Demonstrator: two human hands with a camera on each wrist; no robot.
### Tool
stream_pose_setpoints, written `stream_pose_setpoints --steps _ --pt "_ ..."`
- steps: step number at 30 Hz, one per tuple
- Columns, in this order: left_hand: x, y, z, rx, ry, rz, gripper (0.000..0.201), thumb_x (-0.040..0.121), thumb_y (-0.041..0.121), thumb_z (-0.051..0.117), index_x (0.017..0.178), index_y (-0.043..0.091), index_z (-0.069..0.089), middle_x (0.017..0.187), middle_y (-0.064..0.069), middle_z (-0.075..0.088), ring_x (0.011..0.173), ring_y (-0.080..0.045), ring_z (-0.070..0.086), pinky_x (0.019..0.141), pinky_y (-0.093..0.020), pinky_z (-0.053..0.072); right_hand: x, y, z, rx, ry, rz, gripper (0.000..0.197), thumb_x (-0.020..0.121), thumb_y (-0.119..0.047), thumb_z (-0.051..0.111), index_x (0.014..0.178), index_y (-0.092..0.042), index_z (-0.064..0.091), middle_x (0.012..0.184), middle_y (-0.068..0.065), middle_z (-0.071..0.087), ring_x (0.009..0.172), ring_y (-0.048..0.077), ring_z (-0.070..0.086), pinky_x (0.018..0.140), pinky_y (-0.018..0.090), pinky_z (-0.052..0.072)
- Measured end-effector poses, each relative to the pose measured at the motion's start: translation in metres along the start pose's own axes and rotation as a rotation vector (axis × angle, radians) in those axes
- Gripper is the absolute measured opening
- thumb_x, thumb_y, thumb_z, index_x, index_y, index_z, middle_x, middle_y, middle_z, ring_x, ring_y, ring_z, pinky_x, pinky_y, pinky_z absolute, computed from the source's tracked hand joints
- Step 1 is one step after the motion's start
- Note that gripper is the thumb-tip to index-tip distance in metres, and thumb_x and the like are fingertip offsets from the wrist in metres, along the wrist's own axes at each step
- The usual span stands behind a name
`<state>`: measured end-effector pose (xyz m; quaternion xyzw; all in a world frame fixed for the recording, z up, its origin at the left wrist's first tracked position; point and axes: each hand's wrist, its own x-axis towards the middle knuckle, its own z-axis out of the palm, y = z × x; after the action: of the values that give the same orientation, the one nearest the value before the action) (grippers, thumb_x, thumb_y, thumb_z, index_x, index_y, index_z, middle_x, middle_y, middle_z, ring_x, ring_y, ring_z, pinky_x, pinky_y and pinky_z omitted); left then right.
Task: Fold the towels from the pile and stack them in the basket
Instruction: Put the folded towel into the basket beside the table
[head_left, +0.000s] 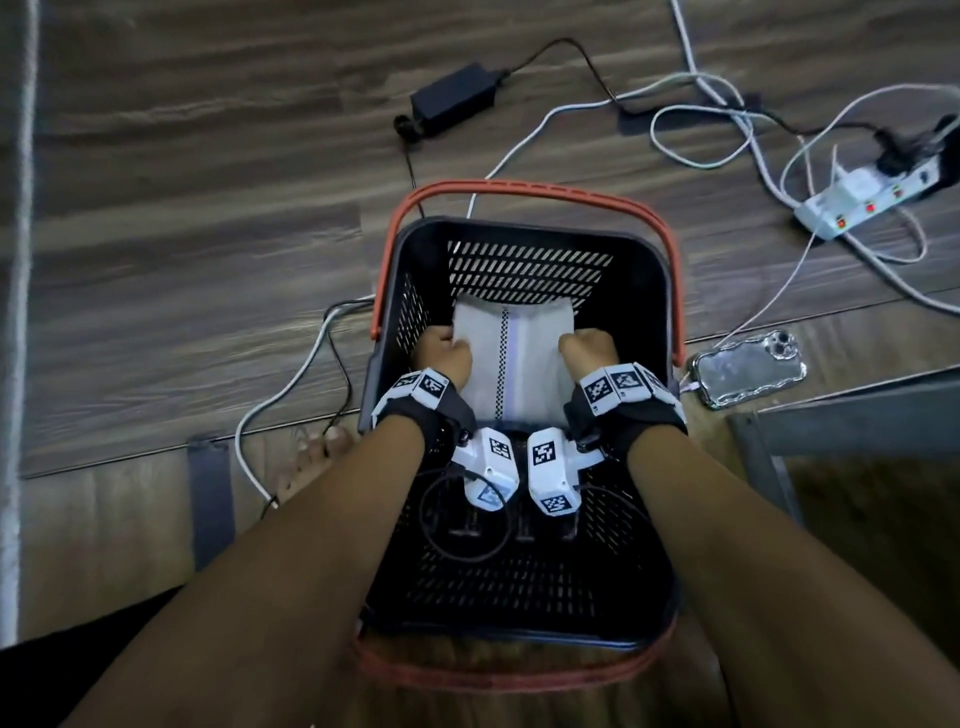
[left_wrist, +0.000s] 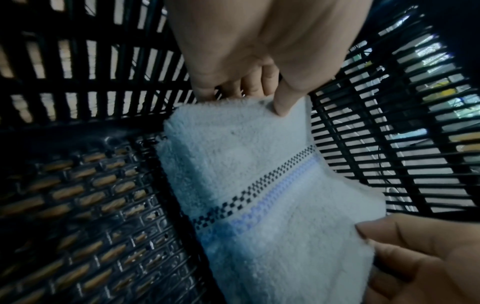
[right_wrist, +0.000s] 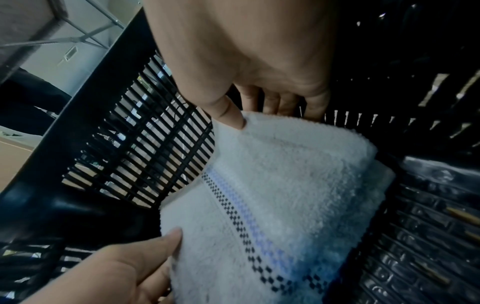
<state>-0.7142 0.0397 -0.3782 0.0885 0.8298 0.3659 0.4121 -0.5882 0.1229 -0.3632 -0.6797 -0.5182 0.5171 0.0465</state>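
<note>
1. Lowering a folded white towel (head_left: 514, 358) into a black plastic basket (head_left: 524, 249), a person reaches down with both arms from above.
2. Left hand (head_left: 441, 356) pinches the towel's left edge, thumb on top and fingers curled underneath; right hand (head_left: 587, 348) grips the right edge the same way.
3. Seen from the left wrist, the towel (left_wrist: 259, 185) hangs slightly slack between the two hands, with a dark checked stripe and a pale blue stripe across its middle.
4. It sits inside the basket, toward the far slotted wall (head_left: 524, 270). Whether it already touches the basket floor cannot be told from these views.
5. To do this step well, it seems best to keep both edges level, so the fold stays closed, and set the towel flat on the floor of the basket before letting go.
6. Releasing both sides together would likely keep the layers square; dropping one side first could let the fold open.
7. Around the basket on the wooden floor (head_left: 182, 182) lie cables, a power strip (head_left: 872, 205), a black adapter (head_left: 452, 98) and a phone (head_left: 748, 366).
</note>
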Motion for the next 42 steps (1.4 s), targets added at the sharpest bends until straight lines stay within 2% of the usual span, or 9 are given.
stream_pose_setpoints --steps 5,11,14,17,21,28,34,39,42 --pt "0.006 -0.008 0.003 0.009 0.01 -0.009 0.029 0.09 0.009 0.052 0.118 0.003 0.056 0.118 -0.015 0.063 0.107 -0.028 0.059 0.087 -0.025 0.043 0.008 0.008 0.008 0.057 0.028 -0.022 0.024 0.083 -0.004 0.041 0.092 0.001 0.063 0.083 0.012 0.058 0.078 0.026 0.057 0.069 0.028 0.042" --pt "0.008 -0.011 0.002 0.101 -0.004 0.006 0.031 0.092 0.013 0.052 0.121 0.004 0.053 0.123 -0.013 0.06 0.111 -0.028 0.057 0.083 -0.022 0.038 0.008 0.011 0.013 0.013 0.087 -0.007 0.035 0.085 -0.003 0.041 0.115 -0.001 0.057 0.113 0.017 0.061 0.104 0.033 0.058 0.074 0.028 0.04" --pt "0.003 -0.011 0.005 0.147 -0.021 0.058 0.043 0.092 0.01 0.049 0.134 0.003 0.041 0.135 -0.013 0.049 0.123 -0.029 0.048 0.098 -0.025 0.036 -0.001 0.009 0.015 -0.146 0.168 -0.105 0.045 0.086 0.0 0.043 0.131 -0.002 0.042 0.133 0.021 0.045 0.12 0.037 0.046 0.089 0.035 0.041" --pt "-0.003 -0.013 0.009 0.301 0.011 0.266 0.058 0.092 0.009 0.046 0.145 0.004 0.023 0.152 -0.014 0.023 0.14 -0.028 0.024 0.116 -0.033 0.02 -0.015 0.012 0.026 -0.495 0.331 -0.426 0.049 0.083 -0.003 0.05 0.131 -0.006 0.041 0.134 0.017 0.041 0.122 0.035 0.04 0.094 0.044 0.04" --pt "0.0 -0.02 0.009 0.554 -0.021 0.478 0.059 0.095 0.012 0.04 0.148 0.009 0.015 0.158 -0.005 0.007 0.146 -0.022 0.004 0.117 -0.033 0.008 -0.011 0.026 0.038 -0.766 0.338 -0.64 0.055 0.079 -0.007 0.051 0.133 -0.006 0.042 0.143 0.013 0.04 0.135 0.029 0.034 0.103 0.045 0.035" --pt "0.011 -0.045 0.024 0.783 -0.04 0.587 0.054 0.1 0.03 0.022 0.149 0.016 0.006 0.159 -0.002 0.003 0.146 -0.021 -0.006 0.118 -0.043 0.011 0.016 0.06 0.047 -0.875 0.277 -0.607 0.061 0.093 -0.027 0.034 0.148 -0.009 0.017 0.158 0.01 0.008 0.146 0.021 0.009 0.113 0.046 0.02" --pt "0.022 -0.062 0.036 0.835 0.034 0.634 0.056 0.099 0.033 0.021 0.149 0.019 0.001 0.159 0.0 0.0 0.146 -0.025 -0.003 0.116 -0.041 0.008 0.027 0.078 0.06 -0.754 0.364 -0.656 0.062 0.092 -0.028 0.029 0.149 -0.009 0.014 0.158 0.011 0.008 0.147 0.022 0.006 0.113 0.043 0.022" --pt "0.015 -0.056 0.036 0.883 -0.001 0.571 0.056 0.099 0.034 0.018 0.149 0.021 -0.004 0.158 0.002 -0.006 0.145 -0.026 -0.008 0.116 -0.043 0.005 0.023 0.074 0.058 -0.812 0.328 -0.62 0.064 0.093 -0.028 0.03 0.15 -0.009 0.007 0.159 0.009 0.001 0.147 0.021 0.0 0.114 0.042 0.019" --pt "-0.002 -0.037 0.027 0.996 -0.102 0.447 0.059 0.098 0.03 0.023 0.149 0.018 -0.005 0.158 -0.002 -0.012 0.144 -0.028 -0.014 0.118 -0.046 0.001 0.01 0.058 0.044 -0.951 0.146 -0.52 0.064 0.096 -0.031 0.029 0.15 -0.009 0.002 0.159 0.008 -0.008 0.146 0.02 -0.008 0.116 0.045 0.011"
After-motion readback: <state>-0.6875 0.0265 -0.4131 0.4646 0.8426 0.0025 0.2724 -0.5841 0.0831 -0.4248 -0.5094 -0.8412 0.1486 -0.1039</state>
